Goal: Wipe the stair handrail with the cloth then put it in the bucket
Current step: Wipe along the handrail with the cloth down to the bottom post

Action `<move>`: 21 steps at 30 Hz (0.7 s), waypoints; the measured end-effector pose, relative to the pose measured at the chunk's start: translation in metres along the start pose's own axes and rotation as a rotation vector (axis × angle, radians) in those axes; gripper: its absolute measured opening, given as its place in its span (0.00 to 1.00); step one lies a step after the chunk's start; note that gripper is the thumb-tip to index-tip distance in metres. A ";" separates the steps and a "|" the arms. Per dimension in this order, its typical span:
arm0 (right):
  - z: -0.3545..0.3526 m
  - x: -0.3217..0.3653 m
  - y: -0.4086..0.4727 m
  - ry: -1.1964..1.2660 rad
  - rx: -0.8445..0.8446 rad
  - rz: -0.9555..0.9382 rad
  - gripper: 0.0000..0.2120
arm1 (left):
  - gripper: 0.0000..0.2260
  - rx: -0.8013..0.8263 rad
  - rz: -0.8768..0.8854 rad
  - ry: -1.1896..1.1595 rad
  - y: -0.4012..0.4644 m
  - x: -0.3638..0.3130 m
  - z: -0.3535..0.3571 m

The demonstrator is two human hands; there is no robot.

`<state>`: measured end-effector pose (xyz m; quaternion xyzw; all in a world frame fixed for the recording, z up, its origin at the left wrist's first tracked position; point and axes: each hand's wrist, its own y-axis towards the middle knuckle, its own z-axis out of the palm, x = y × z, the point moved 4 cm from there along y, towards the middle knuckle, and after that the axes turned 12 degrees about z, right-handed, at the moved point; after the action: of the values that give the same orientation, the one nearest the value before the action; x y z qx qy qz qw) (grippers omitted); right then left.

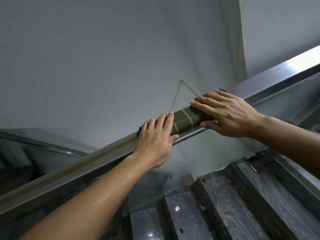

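Note:
A steel handrail (83, 168) runs diagonally from lower left to upper right. A dark green cloth with pale stripes (186, 118) is wrapped over the rail near the middle. My left hand (155, 137) presses on the cloth's lower end, fingers over the top and thumb under the rail's near edge. My right hand (226, 113) lies on the cloth's upper end, fingers spread flat across it and thumb below. A dark scrap of the cloth shows past my right fingertips. No bucket is in sight.
A glass panel (206, 153) hangs under the rail. Dark marbled stair treads (230, 210) descend at lower right. A grey wall (103, 58) rises behind the rail, and a second rail section (52, 148) shows at far left. A brownish streak runs along the rail below my left hand.

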<state>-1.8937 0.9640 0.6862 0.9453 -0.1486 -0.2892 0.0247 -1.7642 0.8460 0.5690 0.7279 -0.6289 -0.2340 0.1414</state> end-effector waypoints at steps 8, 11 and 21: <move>0.005 0.076 0.010 -0.004 0.022 0.046 0.31 | 0.30 -0.041 0.012 -0.056 -0.061 0.047 0.006; 0.006 0.100 0.014 -0.025 0.077 0.045 0.30 | 0.27 -0.019 -0.004 -0.074 -0.080 0.062 0.008; 0.004 0.177 0.026 -0.031 0.128 0.025 0.29 | 0.29 0.030 -0.008 -0.043 -0.140 0.110 0.014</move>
<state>-1.7637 0.8871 0.5906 0.9385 -0.1788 -0.2935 -0.0346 -1.6420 0.7631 0.4692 0.7273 -0.6323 -0.2405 0.1158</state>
